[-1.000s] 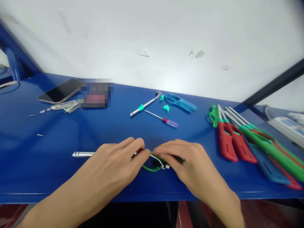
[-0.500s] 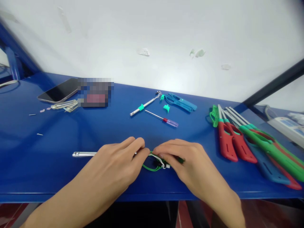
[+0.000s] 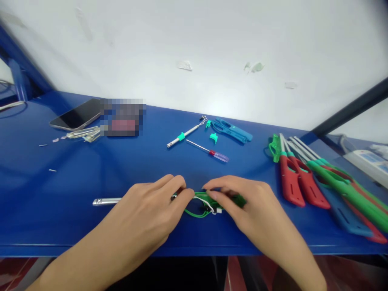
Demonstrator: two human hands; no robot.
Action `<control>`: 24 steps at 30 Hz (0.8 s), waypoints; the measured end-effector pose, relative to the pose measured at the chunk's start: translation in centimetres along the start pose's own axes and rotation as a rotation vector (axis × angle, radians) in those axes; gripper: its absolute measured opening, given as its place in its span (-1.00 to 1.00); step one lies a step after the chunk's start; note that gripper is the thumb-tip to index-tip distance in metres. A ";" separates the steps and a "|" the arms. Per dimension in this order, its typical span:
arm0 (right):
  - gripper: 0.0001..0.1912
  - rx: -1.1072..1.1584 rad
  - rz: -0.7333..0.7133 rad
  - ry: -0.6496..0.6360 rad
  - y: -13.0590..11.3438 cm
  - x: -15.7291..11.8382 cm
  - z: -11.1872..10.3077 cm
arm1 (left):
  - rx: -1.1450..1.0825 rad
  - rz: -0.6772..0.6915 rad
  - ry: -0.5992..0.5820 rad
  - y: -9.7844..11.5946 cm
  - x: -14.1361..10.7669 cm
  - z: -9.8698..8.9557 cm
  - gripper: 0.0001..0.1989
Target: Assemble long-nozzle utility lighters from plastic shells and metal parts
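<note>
Near the front of the blue table, my left hand (image 3: 156, 206) is closed around an opened green gas lighter (image 3: 196, 215), where its metal tube (image 3: 106, 201) meets the handle; the tube sticks out leftward. My right hand (image 3: 248, 198) has its thumb and forefinger closed on the upper edge of the green handle, covering much of its right end. Between my hands, white wires (image 3: 205, 201) curve over the handle to a black part and a small white piece (image 3: 219, 210). The exact fingertip contacts are partly hidden.
Beyond my hands lie a screwdriver (image 3: 218, 156), a loose lighter tube (image 3: 190, 131), a blue handle shell (image 3: 232, 130) and a teal clip (image 3: 214, 138). Several lighters (image 3: 292, 182) are grouped on the right. At the back left are a phone (image 3: 77, 115) and clear plastic pieces (image 3: 85, 133).
My right hand has moved slightly right, away from my left hand, so more of the green handle and white wires shows. My left hand keeps its hold on the lighter.
</note>
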State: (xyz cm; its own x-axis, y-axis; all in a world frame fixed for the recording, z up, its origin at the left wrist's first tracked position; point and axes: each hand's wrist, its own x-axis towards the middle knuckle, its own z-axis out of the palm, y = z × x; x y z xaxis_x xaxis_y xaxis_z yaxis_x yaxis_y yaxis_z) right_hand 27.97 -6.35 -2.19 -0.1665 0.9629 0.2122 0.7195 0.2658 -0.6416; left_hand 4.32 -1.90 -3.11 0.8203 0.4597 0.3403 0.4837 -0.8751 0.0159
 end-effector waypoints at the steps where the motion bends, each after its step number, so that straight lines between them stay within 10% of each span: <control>1: -0.81 0.012 0.023 0.024 0.0 -0.1 -0.2 | 0.003 0.001 0.000 0.0 0.1 -0.1 -0.53; 24: -0.87 0.177 0.018 0.007 1.3 -1.4 -0.9 | 0.043 -0.011 -0.036 0.3 0.1 -0.4 -0.50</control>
State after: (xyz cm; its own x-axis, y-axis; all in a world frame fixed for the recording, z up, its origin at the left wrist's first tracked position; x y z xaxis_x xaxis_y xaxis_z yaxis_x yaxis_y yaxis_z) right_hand 29.74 -7.34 -2.68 -0.1498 0.9673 0.2047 0.5918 0.2535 -0.7651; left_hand 4.42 -2.23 -2.69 0.8246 0.4754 0.3066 0.5052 -0.8627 -0.0212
